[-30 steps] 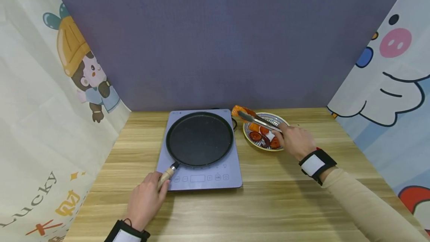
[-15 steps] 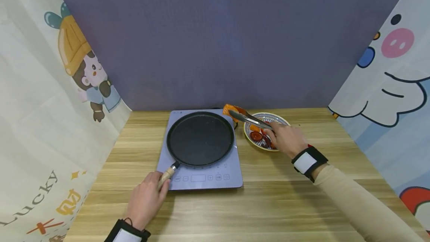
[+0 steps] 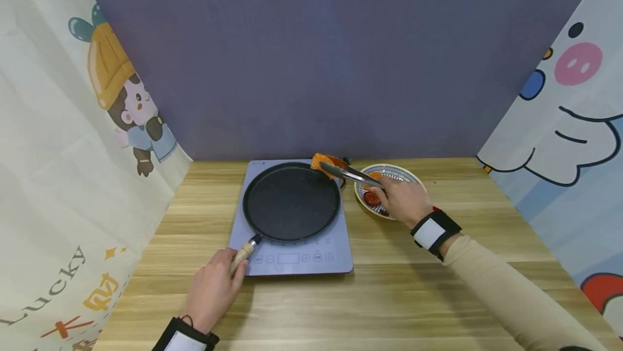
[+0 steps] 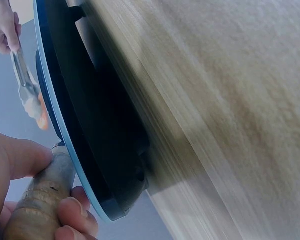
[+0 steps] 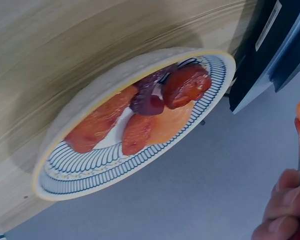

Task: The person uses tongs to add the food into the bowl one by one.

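A black flat pan (image 3: 292,205) rests on a lavender induction cooktop (image 3: 342,263). My left hand (image 3: 211,289) grips the pan's wooden handle (image 3: 242,257); the left wrist view shows thumb and fingers around this handle (image 4: 40,202). My right hand (image 3: 405,199) holds metal tongs (image 3: 360,176). Pinched at their tips is an orange piece of food with pale stripes, like salmon (image 3: 318,163), raised over the pan's far right rim. Below the right hand stands a patterned plate (image 5: 92,190) with several red, orange and dark purple food pieces (image 5: 187,85), partly hidden in the head view.
A wooden table (image 3: 389,297) carries everything. A dark grey-blue panel (image 3: 311,59) rises behind it, and printed curtains (image 3: 48,151) hang at both sides. Part of a black cord (image 3: 343,182) shows between the cooktop and the plate.
My right hand has moved left with the tongs, bringing the orange piece from between plate and cooktop to above the pan's far right rim. The left hand stays on the handle.
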`<state>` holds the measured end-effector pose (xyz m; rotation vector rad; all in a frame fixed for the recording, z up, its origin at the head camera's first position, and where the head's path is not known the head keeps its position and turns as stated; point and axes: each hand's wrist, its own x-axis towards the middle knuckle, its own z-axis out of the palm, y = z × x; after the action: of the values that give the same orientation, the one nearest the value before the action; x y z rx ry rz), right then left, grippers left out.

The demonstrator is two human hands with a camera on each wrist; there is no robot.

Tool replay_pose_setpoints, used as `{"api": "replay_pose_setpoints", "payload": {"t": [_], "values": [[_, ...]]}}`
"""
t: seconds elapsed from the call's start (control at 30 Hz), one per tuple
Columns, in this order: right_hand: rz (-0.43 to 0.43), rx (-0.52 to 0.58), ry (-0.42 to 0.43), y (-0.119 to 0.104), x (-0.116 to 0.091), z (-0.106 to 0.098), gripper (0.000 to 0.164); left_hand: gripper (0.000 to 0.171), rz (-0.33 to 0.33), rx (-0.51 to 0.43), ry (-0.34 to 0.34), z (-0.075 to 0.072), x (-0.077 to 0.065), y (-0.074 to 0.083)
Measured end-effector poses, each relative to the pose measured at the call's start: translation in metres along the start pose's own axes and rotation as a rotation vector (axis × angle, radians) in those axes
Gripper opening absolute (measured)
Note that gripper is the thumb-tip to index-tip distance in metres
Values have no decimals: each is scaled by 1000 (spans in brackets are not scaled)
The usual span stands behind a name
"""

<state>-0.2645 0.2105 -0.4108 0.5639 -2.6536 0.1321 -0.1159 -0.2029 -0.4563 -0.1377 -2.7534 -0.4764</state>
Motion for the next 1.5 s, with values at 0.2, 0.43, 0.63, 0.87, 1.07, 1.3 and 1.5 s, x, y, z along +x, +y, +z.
{"api": "replay_pose_setpoints", "payload": {"t": [0.2, 0.43, 0.63, 0.87, 1.07, 1.3, 1.5], "values": [[-28, -2, 20, -9, 8, 3, 28, 28, -6, -2, -4, 0, -2, 0], [-54, 8, 45, -20, 16, 5, 30, 28, -2, 3, 2, -1, -1, 1], [-81, 25, 74, -28, 19, 6, 28, 27, -2, 4, -4, 0, -1, 3], [-73, 23, 44, -34, 25, 6, 31, 28, -4, -4, -13, 2, -1, 3], [-86, 28, 29, -40, 35, 4, 31, 27, 12, -9, 10, 2, 0, 1], [-103, 18, 38, -48, 44, 11, 31, 28, 6, -7, 5, 1, -1, 1], [-105, -15, 19, -55, 49, 11, 32, 27, 12, -7, 17, 0, -1, 0]]}}
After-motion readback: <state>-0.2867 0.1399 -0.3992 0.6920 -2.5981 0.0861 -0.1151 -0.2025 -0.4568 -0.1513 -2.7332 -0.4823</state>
